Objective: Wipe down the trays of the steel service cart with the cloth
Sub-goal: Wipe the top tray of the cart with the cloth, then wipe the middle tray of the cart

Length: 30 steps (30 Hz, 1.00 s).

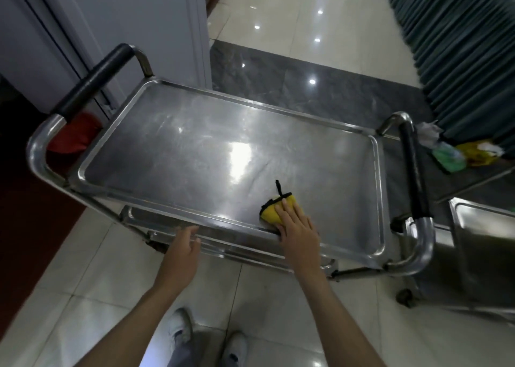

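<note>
1. While your right hand (296,231) presses flat, fingers straight, the cloth (274,207) lies on the top tray (172,143), near edge: soft, light, slides easily.
2. Left hand (182,248): relaxed grip, empty, at the tray rim.

No readable text, no labels, no brands, no numbers, no signs on any surface

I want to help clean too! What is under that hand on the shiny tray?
A folded yellow cloth lies under the right hand, whose flat fingers press it onto the top tray. Part of the cloth is hidden by the hand.
</note>
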### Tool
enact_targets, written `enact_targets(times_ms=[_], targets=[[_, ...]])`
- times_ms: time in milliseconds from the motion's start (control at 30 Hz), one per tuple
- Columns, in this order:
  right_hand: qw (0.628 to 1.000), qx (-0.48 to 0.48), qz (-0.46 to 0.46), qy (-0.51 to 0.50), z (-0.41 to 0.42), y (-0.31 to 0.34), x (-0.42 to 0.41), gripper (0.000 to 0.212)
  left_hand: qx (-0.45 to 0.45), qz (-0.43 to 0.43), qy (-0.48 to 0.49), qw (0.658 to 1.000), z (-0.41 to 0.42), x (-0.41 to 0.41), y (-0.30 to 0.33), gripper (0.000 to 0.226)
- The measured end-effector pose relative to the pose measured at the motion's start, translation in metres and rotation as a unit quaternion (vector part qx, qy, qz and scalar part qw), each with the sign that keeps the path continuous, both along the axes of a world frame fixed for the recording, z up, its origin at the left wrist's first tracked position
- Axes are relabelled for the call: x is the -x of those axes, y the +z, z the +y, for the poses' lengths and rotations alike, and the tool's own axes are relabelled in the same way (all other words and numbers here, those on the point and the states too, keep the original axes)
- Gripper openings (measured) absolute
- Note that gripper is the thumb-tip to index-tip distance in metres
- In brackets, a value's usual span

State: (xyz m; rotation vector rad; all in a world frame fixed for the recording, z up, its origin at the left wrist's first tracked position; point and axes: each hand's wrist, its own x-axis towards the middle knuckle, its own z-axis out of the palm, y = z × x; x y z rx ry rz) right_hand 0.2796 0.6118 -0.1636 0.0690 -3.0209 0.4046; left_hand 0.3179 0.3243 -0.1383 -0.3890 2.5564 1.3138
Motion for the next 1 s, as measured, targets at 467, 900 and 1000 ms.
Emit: enact_targets(times_ms=[467, 900, 1000], targets=[[0.967, 0.037, 0.012, -0.254, 0.084, 0.010, -0.081, 0.043, -0.002, 0.018, -0.076, 0.997, 0.003, -0.031, -0.003, 0.022], [0.911, 0.366, -0.080, -0.170, -0.186, 0.017, -0.149, 0.023, -0.039, -0.014, -0.060, 0.997, -0.120, -0.071, 0.002, 0.022], [0.898, 0.381, -0.096, -0.196, -0.220, -0.002, -0.157, 0.021, -0.034, -0.021, -0.042, 0.998, -0.156, -0.078, -0.005, 0.023]])
